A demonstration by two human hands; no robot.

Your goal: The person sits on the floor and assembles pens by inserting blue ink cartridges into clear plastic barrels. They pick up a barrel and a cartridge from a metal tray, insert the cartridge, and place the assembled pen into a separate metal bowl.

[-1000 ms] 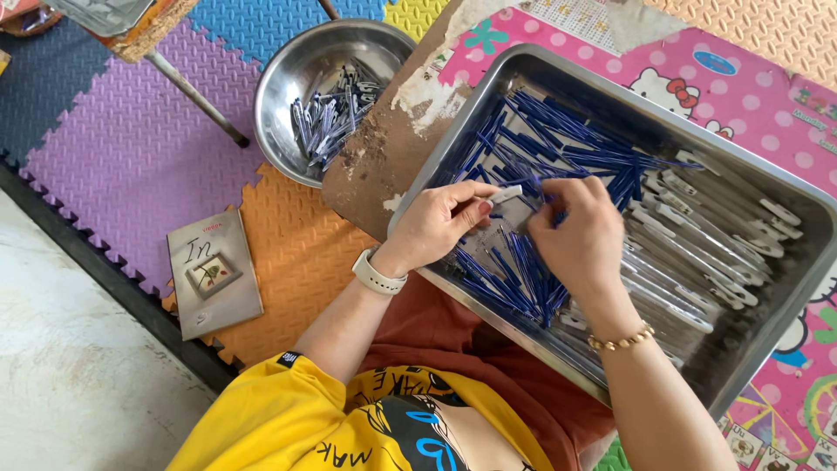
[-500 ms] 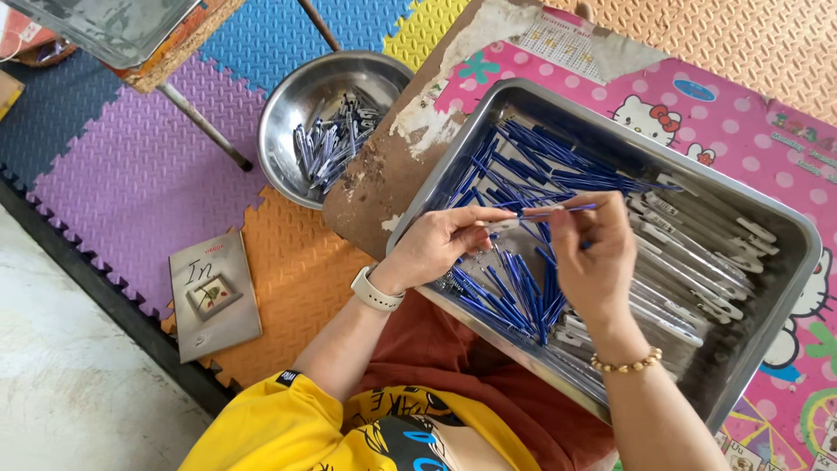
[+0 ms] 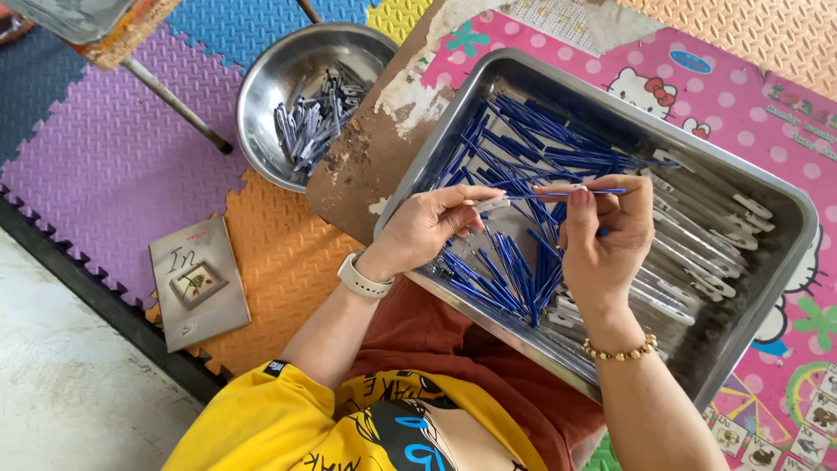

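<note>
The left hand [image 3: 432, 222] pinches a small clear tip [image 3: 491, 204] and the right hand [image 3: 606, 235] grips a thin blue refill [image 3: 575, 193] by its far end; the two parts meet end to end above the steel tray [image 3: 789, 253]. The refill looks thin enough to bend or slip if the ends misalign, and a dropped one would be lost among the blue refills [image 3: 506, 270] below. The tray walls hem the wrists; open room lies leftward, toward the bowl [image 3: 261, 92] and the booklet [image 3: 196, 283].
</note>
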